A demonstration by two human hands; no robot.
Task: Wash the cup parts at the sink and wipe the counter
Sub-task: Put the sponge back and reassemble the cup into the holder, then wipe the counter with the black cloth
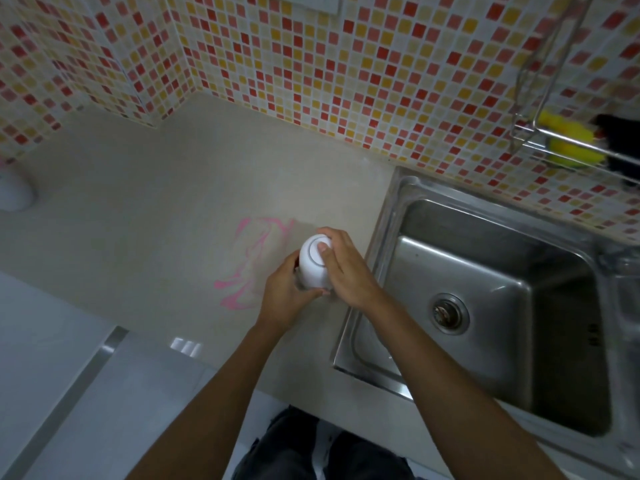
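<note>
A white cup with a round white lid (312, 260) stands on the beige counter (156, 209), just left of the steel sink (485, 306). My left hand (285, 292) wraps around the cup's lower body from the left. My right hand (341, 263) grips the lid from the right, with the thumb on top. A pink liquid smear (254, 261) streaks the counter directly left of the cup. The cup's lower part is hidden by my hands.
A wire rack (561, 133) on the mosaic tile wall at upper right holds a yellow sponge (569, 142) and a dark object. A white object (14, 194) sits at the counter's far left edge. The sink basin holds only its drain (448, 313).
</note>
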